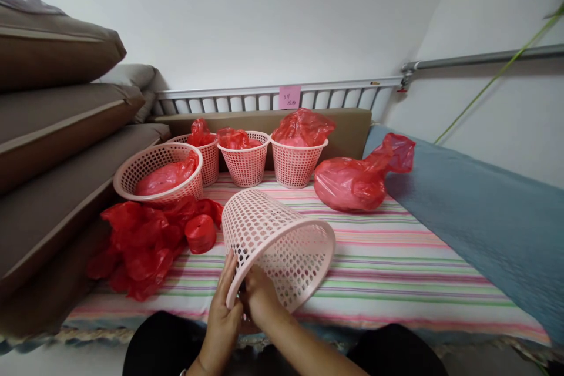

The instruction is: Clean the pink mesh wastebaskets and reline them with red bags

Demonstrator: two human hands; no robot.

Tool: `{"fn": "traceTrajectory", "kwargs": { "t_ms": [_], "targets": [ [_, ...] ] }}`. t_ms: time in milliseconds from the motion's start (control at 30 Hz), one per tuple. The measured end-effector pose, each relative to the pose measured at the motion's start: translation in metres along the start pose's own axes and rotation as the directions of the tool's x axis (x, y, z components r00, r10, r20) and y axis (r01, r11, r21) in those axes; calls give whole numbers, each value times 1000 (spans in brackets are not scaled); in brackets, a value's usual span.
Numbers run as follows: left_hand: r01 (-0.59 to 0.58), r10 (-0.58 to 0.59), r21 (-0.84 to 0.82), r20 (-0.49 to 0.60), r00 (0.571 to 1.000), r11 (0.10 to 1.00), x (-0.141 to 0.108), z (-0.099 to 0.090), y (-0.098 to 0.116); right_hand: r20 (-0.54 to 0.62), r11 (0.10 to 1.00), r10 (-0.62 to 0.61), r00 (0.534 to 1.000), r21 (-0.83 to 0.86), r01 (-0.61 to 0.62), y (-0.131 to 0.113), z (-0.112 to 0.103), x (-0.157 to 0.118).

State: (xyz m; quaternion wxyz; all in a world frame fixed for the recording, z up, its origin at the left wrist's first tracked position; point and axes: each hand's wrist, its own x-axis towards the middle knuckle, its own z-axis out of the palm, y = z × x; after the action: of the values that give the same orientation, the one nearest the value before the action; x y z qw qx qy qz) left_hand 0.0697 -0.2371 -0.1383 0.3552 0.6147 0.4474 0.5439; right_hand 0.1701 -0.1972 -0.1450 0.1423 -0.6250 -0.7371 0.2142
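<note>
A pale pink plastic mesh wastebasket (259,217) lies tipped on its side before me, its mouth facing me and to the right. My left hand (225,305) grips its rim at the near left, fingers along the outside wall and thumb by the edge. Reaching into the mouth, my right hand (261,298) is curled close to the inner wall, just beside the left hand. Its fingertips are largely hidden; a small dark spot shows by them, too unclear to name. Left of the basket lie a roll of red plastic bags (201,234) and a crumpled heap of red bags (145,247).
Several pink mesh baskets (245,165) holding red bags stand along the back. A knotted-looking full red bag (352,183) rests at right on the striped cloth (396,264). Stacked cushions (57,123) rise at left; a blue padded surface (480,200) lies right.
</note>
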Motion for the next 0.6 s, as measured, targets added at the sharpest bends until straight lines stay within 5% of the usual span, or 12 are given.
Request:
{"fn": "traceTrajectory", "kwargs": {
  "t_ms": [267, 400, 600],
  "targets": [
    [-157, 151, 250, 42, 988, 956, 16, -8, 28, 19, 923, 42, 999, -383, -32, 21, 1, 0],
    [-229, 197, 329, 129, 972, 916, 36, -7, 48, 10, 913, 16, 1000, -408, -11, 20, 1, -4],
    [-193, 165, 258, 127, 978, 947, 28, -6, 38, 32, 949, 4, 999, -315, 6, 29, -2, -2]
  ]
}}
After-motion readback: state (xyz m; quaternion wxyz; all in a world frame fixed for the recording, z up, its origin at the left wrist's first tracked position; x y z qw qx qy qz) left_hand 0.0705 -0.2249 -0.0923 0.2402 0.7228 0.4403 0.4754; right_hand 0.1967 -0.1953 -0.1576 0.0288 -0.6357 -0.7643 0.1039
